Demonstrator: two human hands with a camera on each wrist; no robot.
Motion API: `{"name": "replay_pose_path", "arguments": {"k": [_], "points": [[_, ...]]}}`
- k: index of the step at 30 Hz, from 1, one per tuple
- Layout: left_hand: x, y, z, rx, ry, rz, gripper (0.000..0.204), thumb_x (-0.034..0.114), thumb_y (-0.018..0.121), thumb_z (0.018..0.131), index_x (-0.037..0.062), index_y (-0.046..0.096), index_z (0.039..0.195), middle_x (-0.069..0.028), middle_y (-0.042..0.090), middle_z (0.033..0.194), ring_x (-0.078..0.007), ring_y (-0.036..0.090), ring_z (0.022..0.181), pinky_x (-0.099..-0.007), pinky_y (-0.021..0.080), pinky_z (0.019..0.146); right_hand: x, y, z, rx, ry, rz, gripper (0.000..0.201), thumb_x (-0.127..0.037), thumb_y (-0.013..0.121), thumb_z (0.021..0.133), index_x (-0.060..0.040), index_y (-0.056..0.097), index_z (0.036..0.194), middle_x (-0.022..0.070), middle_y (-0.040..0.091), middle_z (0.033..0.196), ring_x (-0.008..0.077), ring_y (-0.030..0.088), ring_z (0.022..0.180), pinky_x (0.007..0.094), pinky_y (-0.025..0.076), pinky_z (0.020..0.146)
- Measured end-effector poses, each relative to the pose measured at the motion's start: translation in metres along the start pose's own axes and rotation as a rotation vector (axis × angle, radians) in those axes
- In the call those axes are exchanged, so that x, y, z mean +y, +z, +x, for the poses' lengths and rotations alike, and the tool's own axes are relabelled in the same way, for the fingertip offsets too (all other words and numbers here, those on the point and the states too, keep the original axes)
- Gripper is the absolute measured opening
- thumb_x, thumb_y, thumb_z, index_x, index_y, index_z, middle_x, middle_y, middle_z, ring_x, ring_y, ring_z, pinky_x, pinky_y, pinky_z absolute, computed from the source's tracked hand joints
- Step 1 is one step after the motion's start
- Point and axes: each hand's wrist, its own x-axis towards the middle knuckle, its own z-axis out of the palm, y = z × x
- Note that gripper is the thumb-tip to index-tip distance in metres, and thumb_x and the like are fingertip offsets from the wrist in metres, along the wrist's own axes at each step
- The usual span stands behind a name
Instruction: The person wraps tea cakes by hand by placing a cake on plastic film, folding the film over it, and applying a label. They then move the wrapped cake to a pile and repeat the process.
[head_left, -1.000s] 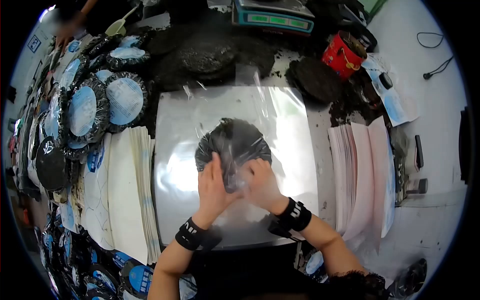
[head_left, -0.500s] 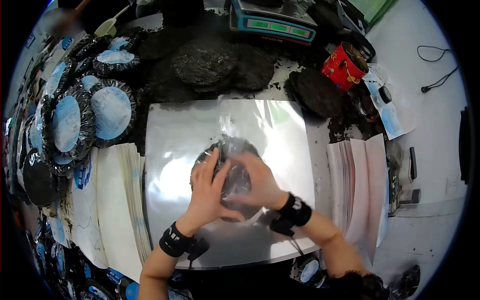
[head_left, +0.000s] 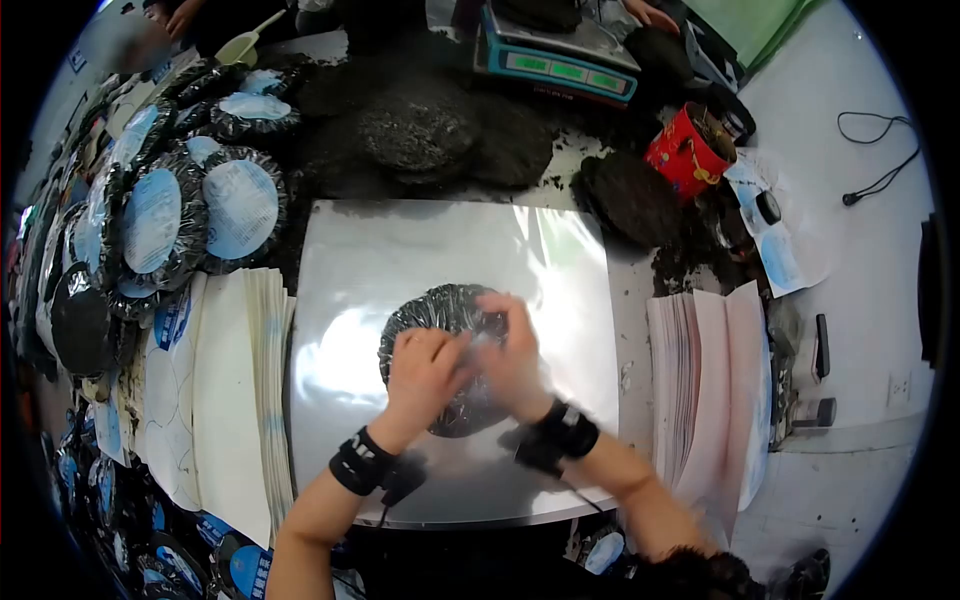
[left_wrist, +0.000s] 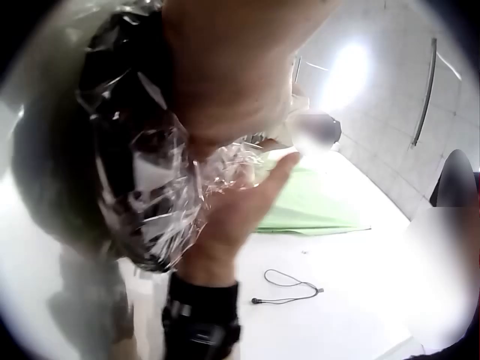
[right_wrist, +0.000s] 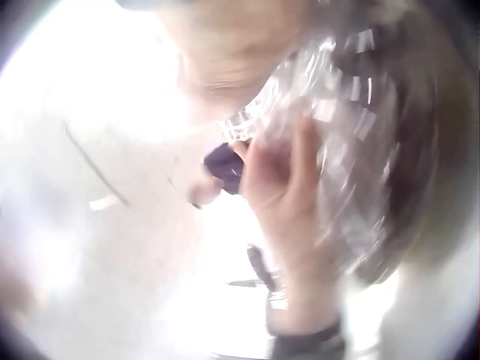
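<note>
A round dark pressed cake [head_left: 428, 308] wrapped in crinkled clear film lies in the middle of a shiny stack of film sheets [head_left: 360, 260]. My left hand [head_left: 428, 362] rests on its near left part with the fingers curled into the gathered film. Beside it, my right hand [head_left: 508, 350] presses the film down on the right part with straighter fingers. In the left wrist view the right hand [left_wrist: 240, 210] lies flat against the wrapped cake [left_wrist: 127, 187]. The right wrist view is blurred; it shows the left hand [right_wrist: 281, 180] against the film.
Wrapped cakes with blue round labels [head_left: 240, 205] are piled at the left, beside a stack of white paper [head_left: 225, 390]. Bare dark cakes [head_left: 415, 130] lie behind the sheets, with a scale [head_left: 555, 65] and a red can [head_left: 685, 150]. Pink-white sheets [head_left: 710, 380] lie at the right.
The loose film that stood up over the cake is now folded down flat. Both hands have slid toward the cake's near side, and the left hand's fingers have curled.
</note>
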Motion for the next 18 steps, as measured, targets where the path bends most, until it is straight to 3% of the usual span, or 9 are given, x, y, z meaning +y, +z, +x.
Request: {"name": "replay_pose_path", "arguments": {"k": [1,3,5,9,11,13,16,17,18], "points": [[0.005,-0.002,0.002,0.083,0.007,0.008,0.056,0.017,0.082,0.074,0.0034,0.066,0.126,-0.0163,0.061,0.122,-0.0331,0.057,0.117,-0.0503,0.034,0.117,-0.021,0.01,-0.015,-0.146,-0.036,-0.297,0.04,-0.019,0.062,0.09,0.0018,0.058,0.124,0.0202,0.059,0.129,0.0358,0.059,0.115,0.046,0.042,0.107],[0.016,-0.005,-0.002,0.206,0.021,0.012,0.054,0.015,0.077,0.077,0.0038,0.064,0.128,-0.0181,0.06,0.123,-0.034,0.056,0.122,-0.051,0.032,0.118,-0.003,0.024,-0.041,-0.125,-0.255,-0.395,0.051,-0.015,0.056,0.094,0.0037,0.051,0.141,0.0217,0.053,0.146,0.0375,0.053,0.133,0.0449,0.036,0.116],[0.033,-0.019,0.0,0.076,0.021,-0.035,0.064,0.019,0.07,0.08,-0.0018,0.055,0.139,-0.0232,0.052,0.143,-0.0371,0.045,0.141,-0.0535,0.026,0.121,-0.031,0.006,-0.03,-0.153,0.12,-0.032,0.053,-0.011,0.048,0.098,0.0033,0.045,0.15,0.0225,0.047,0.153,0.0398,0.046,0.141,0.0422,0.03,0.121],[0.024,-0.009,-0.001,-0.091,0.062,0.038,0.074,0.022,0.067,0.081,-0.009,0.047,0.145,-0.0273,0.041,0.157,-0.0396,0.037,0.149,-0.0529,0.025,0.123,-0.027,-0.021,-0.077,-0.359,-0.055,-0.68,0.055,-0.011,0.062,0.096,0.0023,0.049,0.148,0.0218,0.051,0.15,0.0382,0.055,0.133,0.0425,0.045,0.111],[0.024,-0.004,-0.006,-0.104,0.071,0.004,0.075,0.021,0.067,0.08,-0.0093,0.047,0.145,-0.0273,0.042,0.156,-0.0401,0.037,0.149,-0.0513,0.025,0.123,-0.04,-0.046,-0.034,-0.497,0.198,-0.591,0.028,-0.015,0.074,0.087,-0.0076,0.073,0.114,0.0128,0.072,0.122,0.031,0.071,0.107,0.0388,0.057,0.09],[0.023,0.0,-0.007,-0.106,0.038,0.025,0.08,0.022,0.068,0.079,-0.01,0.042,0.148,-0.0275,0.041,0.157,-0.0404,0.036,0.149,-0.0496,0.026,0.124,-0.044,-0.024,0.017,-0.683,0.257,-0.791,0.022,-0.016,0.076,0.085,-0.007,0.076,0.105,0.0134,0.074,0.111,0.0315,0.072,0.099,0.0338,0.058,0.083],[0.031,-0.006,0.003,-0.095,0.013,0.014,0.081,0.017,0.068,0.082,-0.0094,0.036,0.152,-0.0268,0.039,0.158,-0.0402,0.035,0.15,-0.0498,0.026,0.123,-0.036,-0.042,-0.014,-0.443,0.241,-0.438,0.024,-0.017,0.076,0.087,-0.0044,0.075,0.107,0.0124,0.074,0.106,0.0287,0.073,0.09,0.0329,0.058,0.079],[0.032,-0.003,0.0,-0.096,-0.001,0.038,0.079,0.017,0.068,0.083,-0.009,0.036,0.152,-0.0265,0.038,0.159,-0.0402,0.035,0.15,-0.0498,0.027,0.123,-0.026,-0.069,-0.032,-0.352,0.357,-0.071,0.025,-0.017,0.078,0.087,-0.001,0.075,0.105,0.0112,0.074,0.105,0.024,0.073,0.084,0.0332,0.059,0.077],[0.03,0.0,0.001,-0.086,-0.002,0.069,0.078,0.016,0.067,0.085,-0.0086,0.037,0.152,-0.0262,0.038,0.159,-0.0403,0.035,0.15,-0.0498,0.027,0.123,-0.039,-0.125,-0.038,-0.283,0.195,-0.283,0.025,-0.017,0.074,0.092,0.0002,0.073,0.11,0.0099,0.073,0.102,0.0203,0.071,0.085,0.0325,0.058,0.08]]}}
